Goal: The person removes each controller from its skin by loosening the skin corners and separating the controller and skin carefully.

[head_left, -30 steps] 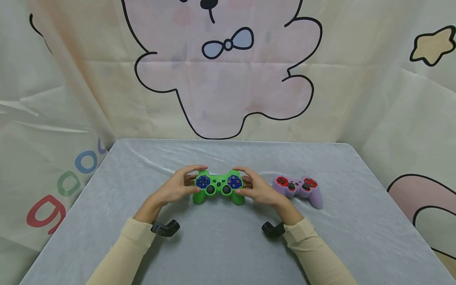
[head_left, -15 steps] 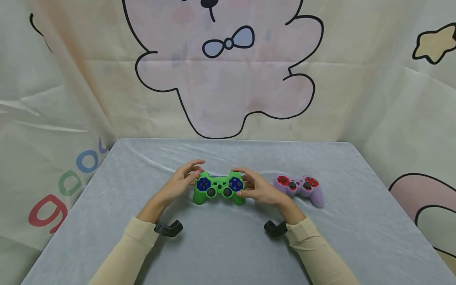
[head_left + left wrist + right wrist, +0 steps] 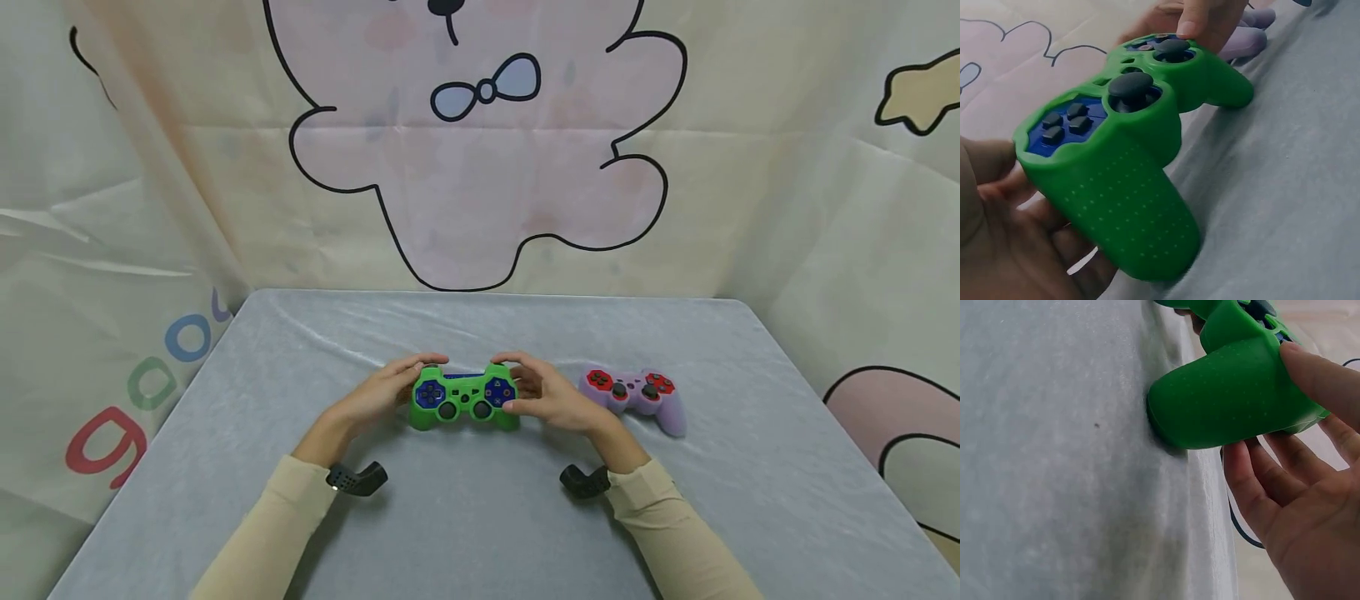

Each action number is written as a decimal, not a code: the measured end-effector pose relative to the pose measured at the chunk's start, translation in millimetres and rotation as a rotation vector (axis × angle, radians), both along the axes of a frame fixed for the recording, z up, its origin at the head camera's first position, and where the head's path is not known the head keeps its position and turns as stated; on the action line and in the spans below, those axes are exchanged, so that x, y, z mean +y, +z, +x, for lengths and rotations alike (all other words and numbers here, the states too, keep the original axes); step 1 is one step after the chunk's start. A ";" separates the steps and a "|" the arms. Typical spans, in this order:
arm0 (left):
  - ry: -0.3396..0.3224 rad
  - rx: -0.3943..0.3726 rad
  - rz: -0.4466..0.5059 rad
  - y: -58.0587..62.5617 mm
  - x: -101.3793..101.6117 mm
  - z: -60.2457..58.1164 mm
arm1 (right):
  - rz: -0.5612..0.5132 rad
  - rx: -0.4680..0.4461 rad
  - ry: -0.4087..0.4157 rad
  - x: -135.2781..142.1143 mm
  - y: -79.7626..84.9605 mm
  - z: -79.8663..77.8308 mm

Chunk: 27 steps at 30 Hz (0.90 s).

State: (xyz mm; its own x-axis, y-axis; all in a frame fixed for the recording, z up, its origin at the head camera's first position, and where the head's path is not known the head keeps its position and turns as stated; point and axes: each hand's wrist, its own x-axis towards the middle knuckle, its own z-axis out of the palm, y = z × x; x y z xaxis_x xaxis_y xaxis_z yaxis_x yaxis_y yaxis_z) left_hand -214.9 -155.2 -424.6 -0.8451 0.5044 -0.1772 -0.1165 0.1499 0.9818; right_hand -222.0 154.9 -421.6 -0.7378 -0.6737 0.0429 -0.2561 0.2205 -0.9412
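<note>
Head view: tabletop (image 3: pixel 480 533) covered in pale grey cloth. Printed fabric backdrop (image 3: pixel 247 200) behind, with a pink cartoon figure wearing a blue bow tie (image 3: pixel 486 90); yellow star (image 3: pixel 918 93) at the right edge. Purple controller (image 3: pixel 637 392) with red button panels lies just beyond the right wrist, which hides part of its near handle. From where I stand, black wrist devices (image 3: pixel 357 480) show at both cream cuffs.

Writing: tilted letters on the left fabric, apparently a red g (image 3: pixel 107 442), then a green o (image 3: pixel 152 383) and blue o (image 3: pixel 187 337). Marks on the buttons too small to read.

Green controller (image 3: pixel 465 398) is between the hands near mid-table, tilted with its buttons towards the person, handle tips down at the cloth. Left hand (image 3: pixel 382 393) holds its left end: thumb at the upper corner, fingers (image 3: pixel 1075 247) spread behind the handle. Right hand (image 3: pixel 555 402) holds the other end, thumb on the front, fingers (image 3: pixel 1272 475) bent behind; gap narrow, filled by the controller.
</note>
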 end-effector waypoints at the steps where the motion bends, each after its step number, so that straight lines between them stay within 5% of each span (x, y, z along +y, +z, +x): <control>1: -0.013 -0.013 0.008 -0.6 0.4 0.3 | -0.002 -0.001 -0.001 0.2 0.0 0.0; 27: -0.276 -0.126 0.122 -7.8 -12.0 -3.5 | 0.129 0.123 0.159 0.9 6.9 3.1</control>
